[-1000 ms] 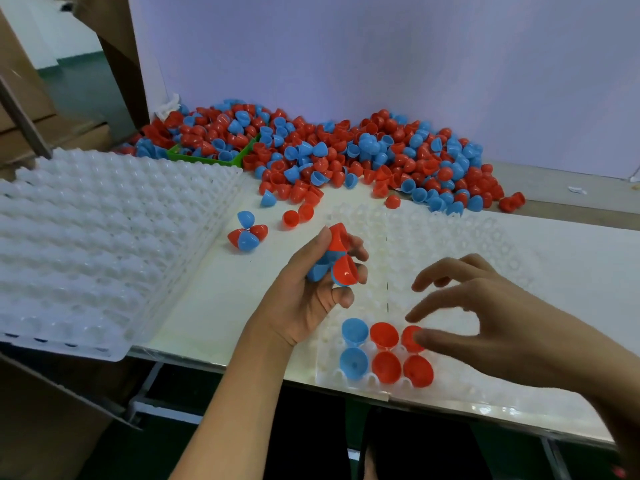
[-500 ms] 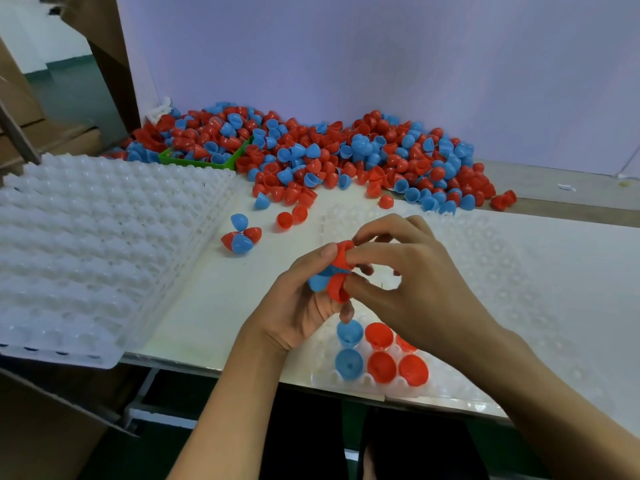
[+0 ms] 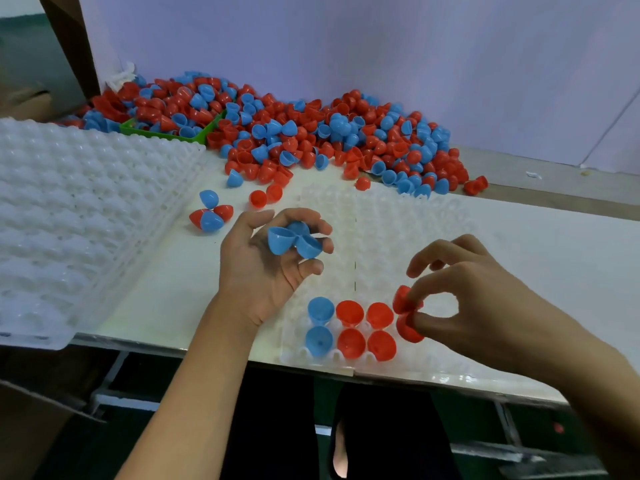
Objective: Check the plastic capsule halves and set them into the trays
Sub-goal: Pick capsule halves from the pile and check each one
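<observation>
My left hand (image 3: 266, 268) holds a few blue capsule halves (image 3: 292, 240) in its curled fingers, above the clear white tray (image 3: 433, 244). My right hand (image 3: 474, 306) pinches two red capsule halves (image 3: 407, 318) between thumb and fingers, just over the tray's near rows. Beside them, two blue halves (image 3: 319, 325) and several red halves (image 3: 365, 330) sit in the tray's front pockets. A big heap of red and blue halves (image 3: 311, 133) lies at the back of the table.
A stack of empty white trays (image 3: 79, 230) fills the left side. A few loose halves (image 3: 211, 214) lie between it and the working tray. A green bin (image 3: 166, 135) sits under the heap at back left. The table edge runs just below the tray.
My right hand took the red halves out of my left hand and carried them down right to the tray's front rows. Only blue halves stay in my left hand.
</observation>
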